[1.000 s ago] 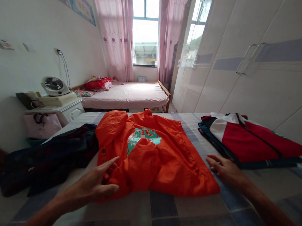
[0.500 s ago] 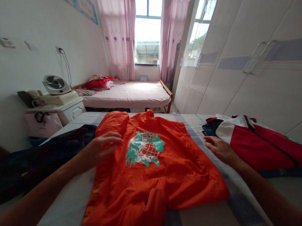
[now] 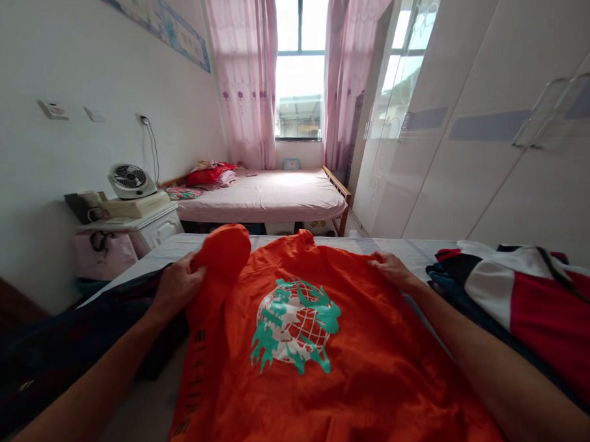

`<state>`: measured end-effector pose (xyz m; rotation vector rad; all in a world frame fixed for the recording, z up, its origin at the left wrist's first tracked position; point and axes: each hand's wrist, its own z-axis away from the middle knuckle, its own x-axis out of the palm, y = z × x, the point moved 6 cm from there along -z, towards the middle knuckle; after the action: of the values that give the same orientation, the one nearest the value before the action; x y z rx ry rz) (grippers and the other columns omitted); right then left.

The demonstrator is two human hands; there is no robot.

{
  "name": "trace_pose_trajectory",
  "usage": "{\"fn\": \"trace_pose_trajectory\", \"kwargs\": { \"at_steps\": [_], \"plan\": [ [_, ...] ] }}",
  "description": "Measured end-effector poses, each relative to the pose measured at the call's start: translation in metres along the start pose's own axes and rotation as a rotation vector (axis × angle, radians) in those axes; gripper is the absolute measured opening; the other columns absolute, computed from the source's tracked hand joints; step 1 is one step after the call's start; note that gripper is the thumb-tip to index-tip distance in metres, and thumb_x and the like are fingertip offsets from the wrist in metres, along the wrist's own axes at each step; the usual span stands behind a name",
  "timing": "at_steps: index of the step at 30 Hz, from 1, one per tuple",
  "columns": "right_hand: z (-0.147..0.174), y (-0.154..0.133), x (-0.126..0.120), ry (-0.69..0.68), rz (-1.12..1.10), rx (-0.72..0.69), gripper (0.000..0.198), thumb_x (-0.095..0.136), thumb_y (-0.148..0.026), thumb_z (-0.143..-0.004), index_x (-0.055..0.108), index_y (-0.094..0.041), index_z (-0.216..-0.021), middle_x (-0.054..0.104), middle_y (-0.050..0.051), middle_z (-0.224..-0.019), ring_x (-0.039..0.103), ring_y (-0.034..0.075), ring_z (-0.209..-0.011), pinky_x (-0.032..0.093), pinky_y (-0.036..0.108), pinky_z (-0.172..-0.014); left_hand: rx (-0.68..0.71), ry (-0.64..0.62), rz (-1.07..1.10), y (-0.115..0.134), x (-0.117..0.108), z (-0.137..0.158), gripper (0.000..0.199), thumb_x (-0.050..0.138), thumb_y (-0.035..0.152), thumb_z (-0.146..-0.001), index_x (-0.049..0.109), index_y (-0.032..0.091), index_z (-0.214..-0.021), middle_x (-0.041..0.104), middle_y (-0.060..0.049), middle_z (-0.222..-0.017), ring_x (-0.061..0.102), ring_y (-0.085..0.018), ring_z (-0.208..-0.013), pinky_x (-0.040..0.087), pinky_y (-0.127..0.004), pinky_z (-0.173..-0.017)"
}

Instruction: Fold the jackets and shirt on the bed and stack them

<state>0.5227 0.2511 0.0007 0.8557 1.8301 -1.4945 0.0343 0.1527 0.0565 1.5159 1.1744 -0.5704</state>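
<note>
An orange shirt (image 3: 377,355) with a green and white globe print is spread on the near bed, its collar end away from me. My left hand (image 3: 179,284) is closed on its left edge, near the sleeve that is folded down over the body and bears dark lettering. At the far right shoulder, my right hand (image 3: 389,269) pinches the cloth between thumb and fingers. The shirt's lower end runs out of view at the bottom.
Dark clothing (image 3: 69,348) lies to the left on the near bed. A pile of red, white and navy clothes (image 3: 492,288) lies to the right. Beyond are a pink-sheeted bed (image 3: 276,197), a small fan (image 3: 130,180) on a cabinet, and a white wardrobe (image 3: 473,170).
Both hands were open above or beside the shirt; now they grip it at its left and right sides. The right hand has moved inward to the shoulder, and the view has shifted.
</note>
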Motion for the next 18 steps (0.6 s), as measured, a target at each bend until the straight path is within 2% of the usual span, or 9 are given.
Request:
{"fn": "trace_pose_trajectory", "kwargs": {
  "at_steps": [3, 7, 9, 11, 13, 15, 16, 18],
  "plan": [
    [-0.009, 0.012, -0.019, 0.076, 0.046, 0.032, 0.04, 0.039, -0.039, -0.083, 0.065, -0.014, -0.1, 0.07, 0.008, -0.094, 0.063, 0.02, -0.083, 0.047, 0.025, -0.071, -0.1, 0.131, -0.153, -0.025, -0.026, 0.004, 0.048, 0.036, 0.042, -0.083, 0.052, 0.011, -0.116, 0.065, -0.017, -0.093, 0.061, -0.035, -0.086, 0.042, -0.043, -0.07],
    [-0.02, 0.032, -0.031, 0.11, 0.231, 0.154, 0.034, 0.042, -0.037, -0.083, 0.066, -0.015, -0.093, 0.07, 0.01, -0.093, 0.063, 0.022, -0.086, 0.046, 0.028, -0.072, -0.178, 0.107, -0.224, -0.059, -0.028, 0.011, 0.049, 0.036, 0.047, -0.083, 0.052, 0.011, -0.112, 0.062, -0.015, -0.075, 0.061, -0.036, -0.074, 0.039, -0.047, -0.065],
    [-0.022, 0.035, -0.028, 0.111, 0.269, 0.177, 0.032, 0.043, -0.035, -0.082, 0.066, -0.015, -0.092, 0.069, 0.012, -0.095, 0.062, 0.025, -0.089, 0.045, 0.031, -0.075, -0.211, 0.111, -0.238, -0.066, -0.026, 0.016, 0.054, 0.038, 0.045, -0.083, 0.045, 0.008, -0.122, 0.063, -0.018, -0.08, 0.061, -0.037, -0.075, 0.04, -0.048, -0.065],
    [-0.023, 0.032, -0.025, 0.12, 0.302, 0.196, 0.034, 0.041, -0.034, -0.084, 0.065, -0.015, -0.097, 0.067, 0.015, -0.099, 0.061, 0.027, -0.093, 0.045, 0.035, -0.078, -0.198, 0.169, -0.279, -0.061, -0.03, 0.023, 0.061, 0.036, 0.04, -0.085, 0.031, 0.005, -0.135, 0.061, -0.024, -0.1, 0.061, -0.04, -0.084, 0.042, -0.05, -0.067],
    [-0.02, 0.025, -0.025, 0.137, 0.326, 0.215, 0.037, 0.039, -0.034, -0.085, 0.062, -0.013, -0.105, 0.064, 0.018, -0.106, 0.06, 0.029, -0.098, 0.044, 0.038, -0.081, -0.059, 0.273, -0.34, -0.042, -0.036, 0.032, 0.06, 0.032, 0.033, -0.087, 0.026, 0.004, -0.139, 0.05, -0.029, -0.122, 0.055, -0.042, -0.103, 0.043, -0.052, -0.077],
    [-0.012, 0.015, -0.025, 0.163, 0.352, 0.232, 0.041, 0.038, -0.034, -0.086, 0.058, -0.012, -0.114, 0.058, 0.021, -0.118, 0.055, 0.032, -0.107, 0.042, 0.043, -0.086, 0.2, 0.36, -0.354, -0.016, -0.037, 0.047, 0.052, 0.032, 0.028, -0.088, 0.038, 0.006, -0.135, 0.044, -0.025, -0.133, 0.046, -0.039, -0.118, 0.039, -0.05, -0.094],
    [-0.006, 0.007, -0.025, 0.183, 0.368, 0.215, 0.043, 0.038, -0.035, -0.086, 0.055, -0.012, -0.119, 0.054, 0.021, -0.124, 0.052, 0.033, -0.111, 0.04, 0.046, -0.089, 0.356, 0.35, -0.335, -0.003, -0.033, 0.057, 0.047, 0.034, 0.027, -0.089, 0.045, 0.009, -0.13, 0.045, -0.021, -0.134, 0.044, -0.035, -0.122, 0.036, -0.047, -0.1],
    [0.011, -0.01, -0.023, 0.225, 0.398, 0.1, 0.047, 0.036, -0.038, -0.087, 0.049, -0.015, -0.127, 0.048, 0.018, -0.133, 0.045, 0.033, -0.119, 0.038, 0.05, -0.094, 0.646, 0.211, -0.28, 0.015, -0.017, 0.082, 0.038, 0.04, 0.028, -0.089, 0.056, 0.016, -0.12, 0.051, -0.013, -0.132, 0.045, -0.027, -0.123, 0.034, -0.041, -0.105]
  ]
}}
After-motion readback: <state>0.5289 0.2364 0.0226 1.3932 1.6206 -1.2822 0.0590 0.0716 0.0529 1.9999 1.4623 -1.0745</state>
